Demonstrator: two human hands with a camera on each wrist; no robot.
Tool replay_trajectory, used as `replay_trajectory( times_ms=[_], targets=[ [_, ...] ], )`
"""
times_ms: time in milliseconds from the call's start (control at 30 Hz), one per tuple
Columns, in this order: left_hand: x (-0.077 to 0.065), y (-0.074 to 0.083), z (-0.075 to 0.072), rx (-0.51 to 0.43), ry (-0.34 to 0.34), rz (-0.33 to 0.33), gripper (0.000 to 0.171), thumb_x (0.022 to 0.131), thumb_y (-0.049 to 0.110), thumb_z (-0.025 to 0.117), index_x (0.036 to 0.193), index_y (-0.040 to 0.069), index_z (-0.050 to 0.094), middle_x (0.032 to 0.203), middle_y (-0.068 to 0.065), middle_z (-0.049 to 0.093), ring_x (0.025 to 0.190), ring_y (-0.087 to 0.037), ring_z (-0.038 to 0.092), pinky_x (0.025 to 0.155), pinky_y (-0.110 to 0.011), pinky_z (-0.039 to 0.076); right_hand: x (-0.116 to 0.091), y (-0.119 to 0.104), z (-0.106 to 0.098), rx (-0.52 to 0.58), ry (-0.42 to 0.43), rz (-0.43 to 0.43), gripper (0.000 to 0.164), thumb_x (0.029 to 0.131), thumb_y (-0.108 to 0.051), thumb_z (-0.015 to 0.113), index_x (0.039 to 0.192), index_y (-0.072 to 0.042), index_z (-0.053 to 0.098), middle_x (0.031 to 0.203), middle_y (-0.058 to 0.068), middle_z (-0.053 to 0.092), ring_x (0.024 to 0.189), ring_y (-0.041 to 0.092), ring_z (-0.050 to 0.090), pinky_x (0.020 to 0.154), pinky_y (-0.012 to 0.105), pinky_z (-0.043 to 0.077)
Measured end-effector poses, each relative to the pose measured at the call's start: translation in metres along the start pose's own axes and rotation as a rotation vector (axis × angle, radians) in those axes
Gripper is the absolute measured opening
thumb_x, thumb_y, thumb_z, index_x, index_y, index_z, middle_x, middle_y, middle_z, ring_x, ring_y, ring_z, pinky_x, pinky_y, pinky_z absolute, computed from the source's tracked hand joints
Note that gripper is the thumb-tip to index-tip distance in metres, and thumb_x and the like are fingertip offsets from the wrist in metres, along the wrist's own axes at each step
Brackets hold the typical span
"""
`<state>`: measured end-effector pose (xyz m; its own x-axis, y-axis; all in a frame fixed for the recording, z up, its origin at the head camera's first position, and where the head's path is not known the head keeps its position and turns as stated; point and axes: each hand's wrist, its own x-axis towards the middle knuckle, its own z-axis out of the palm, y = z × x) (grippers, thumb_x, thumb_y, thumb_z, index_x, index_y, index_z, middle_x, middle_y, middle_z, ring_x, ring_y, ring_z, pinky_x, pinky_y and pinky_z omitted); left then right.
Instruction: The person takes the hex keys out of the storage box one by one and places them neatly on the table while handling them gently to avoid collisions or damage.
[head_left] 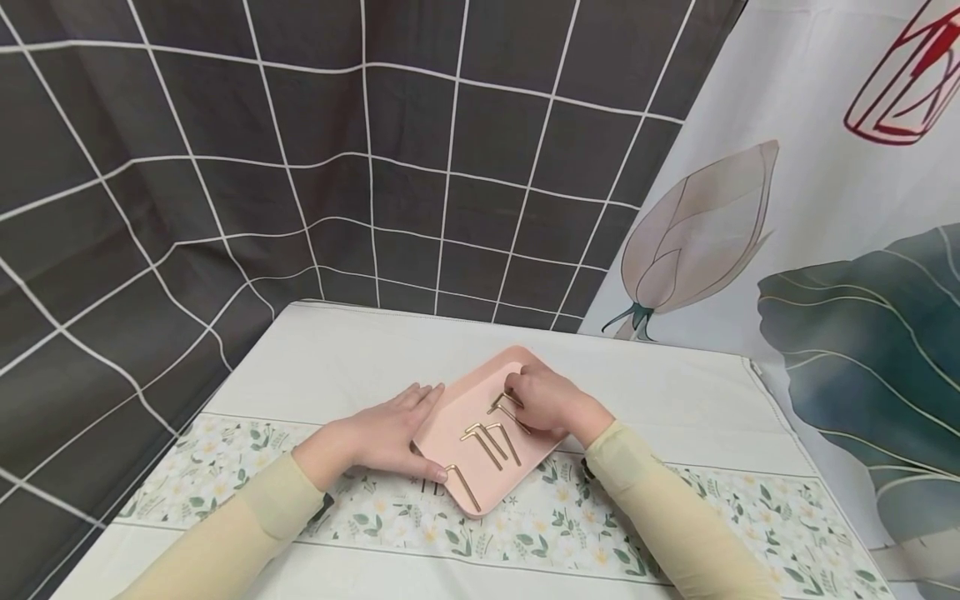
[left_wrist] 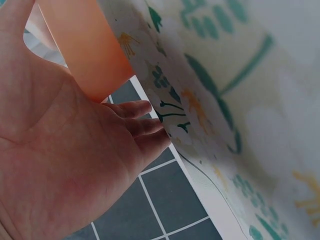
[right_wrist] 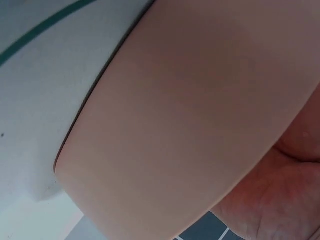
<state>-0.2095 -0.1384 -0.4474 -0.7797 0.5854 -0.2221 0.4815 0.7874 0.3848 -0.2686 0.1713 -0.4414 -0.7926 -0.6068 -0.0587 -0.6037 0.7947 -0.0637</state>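
Note:
A pink tray (head_left: 480,400) lies slantwise on the table, holding several brass-coloured L-shaped hex keys (head_left: 491,442). Along the tray's left side my left hand (head_left: 390,437) rests with fingers extended, its thumb near the hex key (head_left: 467,490) at the close corner. In the left wrist view the palm of that hand (left_wrist: 75,145) faces the camera beside the tray wall (left_wrist: 92,50). My right hand (head_left: 551,400) reaches in over the far right part, fingers curled down at a hex key (head_left: 508,397); its fingertips are partly hidden. The tray's outer side (right_wrist: 175,120) blocks most of the right wrist view.
A white cloth with a floral band (head_left: 405,525) covers the table. Behind it hangs a dark curtain with a white grid (head_left: 405,192); to the right is a pale curtain with a flower print (head_left: 697,225).

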Motion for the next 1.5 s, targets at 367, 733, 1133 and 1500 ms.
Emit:
replay_trajectory(
  times_ms=[367,733,1133,1500],
  targets=[
    [-0.0014,0.0012,-0.0019,-0.001,0.003,0.006,0.142,0.084,0.091,0.071,0.180,0.007,0.008,0.183,-0.025,0.018,0.170,-0.043,0.013,0.133,-0.061,0.026,0.0002,-0.0042,-0.0004,-0.027,0.008,0.001,0.014,0.103,-0.012,0.076,0.116,-0.008,0.076,0.081,0.000,0.057,0.075,0.016,0.051,0.076,0.035,0.054],
    [-0.0013,0.0014,-0.0007,-0.008,0.005,0.003,0.142,0.083,0.091,0.071,0.180,0.008,0.009,0.183,-0.025,0.018,0.170,-0.043,0.013,0.133,-0.061,0.027,0.0027,-0.0053,0.0051,-0.040,0.003,0.034,0.013,0.103,-0.010,0.077,0.115,-0.011,0.076,0.083,-0.003,0.063,0.076,0.013,0.055,0.082,0.034,0.059],
    [-0.0007,0.0008,-0.0001,-0.007,0.004,-0.002,0.142,0.083,0.092,0.070,0.180,0.008,0.008,0.183,-0.025,0.018,0.170,-0.042,0.013,0.134,-0.061,0.026,0.0024,-0.0052,0.0065,-0.051,0.007,0.024,0.011,0.101,-0.010,0.076,0.110,-0.011,0.069,0.074,-0.004,0.060,0.067,0.011,0.055,0.071,0.031,0.055],
    [-0.0006,0.0010,0.0000,-0.002,0.005,-0.001,0.143,0.083,0.092,0.069,0.180,0.008,0.008,0.183,-0.025,0.017,0.171,-0.040,0.013,0.134,-0.060,0.026,0.0016,-0.0054,0.0079,-0.011,0.019,0.076,0.005,0.101,-0.009,0.073,0.100,-0.007,0.068,0.070,-0.002,0.058,0.063,0.012,0.056,0.068,0.030,0.055]
  ],
)
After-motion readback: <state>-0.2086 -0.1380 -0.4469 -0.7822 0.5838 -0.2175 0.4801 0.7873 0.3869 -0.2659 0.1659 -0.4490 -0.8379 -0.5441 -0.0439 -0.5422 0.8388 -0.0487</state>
